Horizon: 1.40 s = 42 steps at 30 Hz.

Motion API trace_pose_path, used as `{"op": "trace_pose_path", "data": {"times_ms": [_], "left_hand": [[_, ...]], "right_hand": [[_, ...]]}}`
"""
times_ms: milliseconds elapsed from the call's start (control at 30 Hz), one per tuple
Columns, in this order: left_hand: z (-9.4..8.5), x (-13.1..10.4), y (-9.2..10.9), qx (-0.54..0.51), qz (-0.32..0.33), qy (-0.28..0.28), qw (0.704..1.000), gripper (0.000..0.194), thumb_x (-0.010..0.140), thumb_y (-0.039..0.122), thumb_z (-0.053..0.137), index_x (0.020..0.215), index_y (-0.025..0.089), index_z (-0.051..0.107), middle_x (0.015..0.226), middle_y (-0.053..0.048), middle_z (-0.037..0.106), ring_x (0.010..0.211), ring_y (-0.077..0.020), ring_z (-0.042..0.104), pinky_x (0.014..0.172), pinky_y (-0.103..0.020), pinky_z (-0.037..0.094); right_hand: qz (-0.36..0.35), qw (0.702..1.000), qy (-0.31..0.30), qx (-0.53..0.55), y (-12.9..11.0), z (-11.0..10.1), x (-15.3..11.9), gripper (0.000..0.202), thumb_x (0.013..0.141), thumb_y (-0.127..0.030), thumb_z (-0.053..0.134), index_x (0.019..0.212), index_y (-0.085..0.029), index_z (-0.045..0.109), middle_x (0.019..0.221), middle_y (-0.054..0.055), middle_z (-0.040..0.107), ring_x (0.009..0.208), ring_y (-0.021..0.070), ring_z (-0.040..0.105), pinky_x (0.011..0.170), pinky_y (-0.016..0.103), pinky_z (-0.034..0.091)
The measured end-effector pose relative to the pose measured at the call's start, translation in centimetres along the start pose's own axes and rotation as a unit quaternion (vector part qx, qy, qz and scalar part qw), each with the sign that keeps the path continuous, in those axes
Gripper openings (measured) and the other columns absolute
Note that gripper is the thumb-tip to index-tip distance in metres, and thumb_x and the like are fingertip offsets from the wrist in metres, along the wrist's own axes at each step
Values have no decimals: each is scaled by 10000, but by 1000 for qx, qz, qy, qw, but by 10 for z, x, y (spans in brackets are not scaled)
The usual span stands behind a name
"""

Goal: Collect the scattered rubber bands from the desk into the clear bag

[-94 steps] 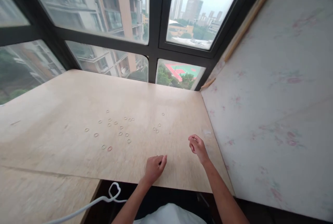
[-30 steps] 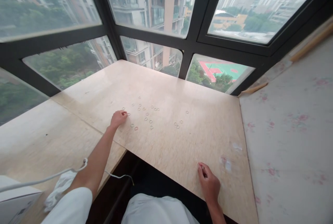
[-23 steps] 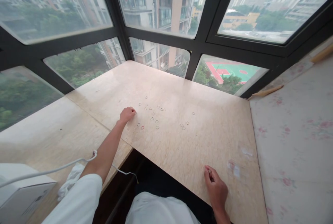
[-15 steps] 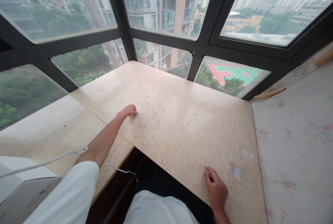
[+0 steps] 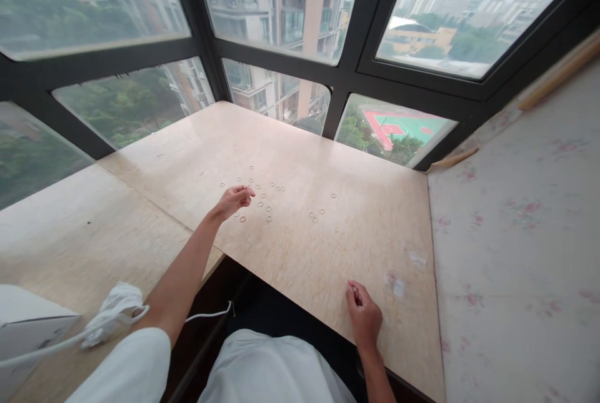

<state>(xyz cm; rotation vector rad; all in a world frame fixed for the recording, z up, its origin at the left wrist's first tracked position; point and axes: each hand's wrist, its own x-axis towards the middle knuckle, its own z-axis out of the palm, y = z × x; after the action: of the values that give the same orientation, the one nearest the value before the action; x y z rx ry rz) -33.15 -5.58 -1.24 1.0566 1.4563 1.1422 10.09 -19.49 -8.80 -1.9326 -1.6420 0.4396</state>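
Several small thin rings lie scattered on the pale marbled tabletop [image 5: 285, 253]. My left hand [image 5: 235, 199] hovers over the left part of the group, fingers loosely bent and slightly apart, with no ring visible in them. It partly covers nearby rings. A pale ring [image 5: 222, 185] lies just left of this hand, and a red ring [image 5: 242, 219] lies below it. Near the front edge, my right hand [image 5: 364, 315] rests with its fingers curled closed. What it holds, if anything, is too small to make out.
Clear plastic scraps [image 5: 396, 284] lie right of my right hand. A single ring [image 5: 333, 195] sits apart on the right. At the lower left are a white cable [image 5: 209, 314], crumpled white material [image 5: 117, 309] and a box [image 5: 32, 334]. Dark-framed windows and a flowered wall border the tabletop.
The view has shifted, moving the scene leftward. My left hand has moved right over the tabletop and its fingers have loosened; a ring now shows left of it. My right hand stays closed.
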Motion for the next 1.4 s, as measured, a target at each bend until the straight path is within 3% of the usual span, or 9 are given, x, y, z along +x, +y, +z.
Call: {"op": "trace_pose_path", "data": {"times_ms": [200,300,400,567,733,867,1033,1167,1400], "left_hand": [[83,-20,16,-205,26,-74,976,180,663,231,756,728,150,608,667,4,606,479,-43,437,483,-195,372],[133,-30,22,-241,9,-113,964,215,653,211,772,816,159,643,703,5,633,481,-35,426,486,-190,371],[189,-41,22,-184,-9,-147,972,256,667,273,766,875,160,670,731,-14,656,499,-48,440,487,-198,380],[284,-60,14,-2,-4,-228,974,238,691,367,713,818,167,703,756,-39,684,565,-90,516,475,-199,395],[349,-77,4,92,43,-303,948,182,750,323,639,819,169,707,765,-45,698,603,-121,566,512,-220,439],[373,-81,1,144,116,-319,930,143,785,265,599,820,187,713,813,-39,718,661,-137,592,615,-248,464],[384,-81,-2,208,164,-312,913,175,813,288,589,900,188,704,874,-42,716,687,-147,595,680,-272,471],[378,-85,-6,225,164,-306,910,201,835,309,569,931,190,700,875,-45,715,693,-154,601,696,-282,475],[352,-93,-6,216,152,-292,919,171,830,253,547,888,197,697,865,-34,712,727,-157,617,702,-270,472]], "right_hand": [[-14,999,10,29,1,1,0,469,857,-499,405,907,-179,744,641,53,711,546,186,638,534,249,417],[-13,999,1,50,0,0,0,429,867,-464,419,919,-182,738,644,42,708,548,173,633,544,239,418],[-13,997,-19,67,-4,-3,0,377,880,-410,425,925,-192,730,683,34,718,584,167,647,575,233,422],[-13,997,-30,73,-11,-7,3,296,873,-328,454,937,-220,722,683,9,712,604,154,651,606,223,416],[-6,998,-19,65,-12,-8,4,299,884,-314,430,918,-208,708,620,0,670,562,147,615,572,220,378],[-4,998,-15,60,-11,-8,6,273,865,-292,436,849,-180,684,562,-1,628,503,146,570,523,231,322],[-3,998,-10,57,-9,-6,7,243,852,-280,457,773,-177,662,551,4,618,486,141,552,501,238,282],[0,998,-9,60,-7,-4,5,261,853,-299,458,746,-174,660,580,28,646,504,153,569,501,245,283],[-1,997,-15,75,-6,-5,4,272,851,-312,448,803,-182,682,601,30,668,514,160,580,518,241,316]]}}
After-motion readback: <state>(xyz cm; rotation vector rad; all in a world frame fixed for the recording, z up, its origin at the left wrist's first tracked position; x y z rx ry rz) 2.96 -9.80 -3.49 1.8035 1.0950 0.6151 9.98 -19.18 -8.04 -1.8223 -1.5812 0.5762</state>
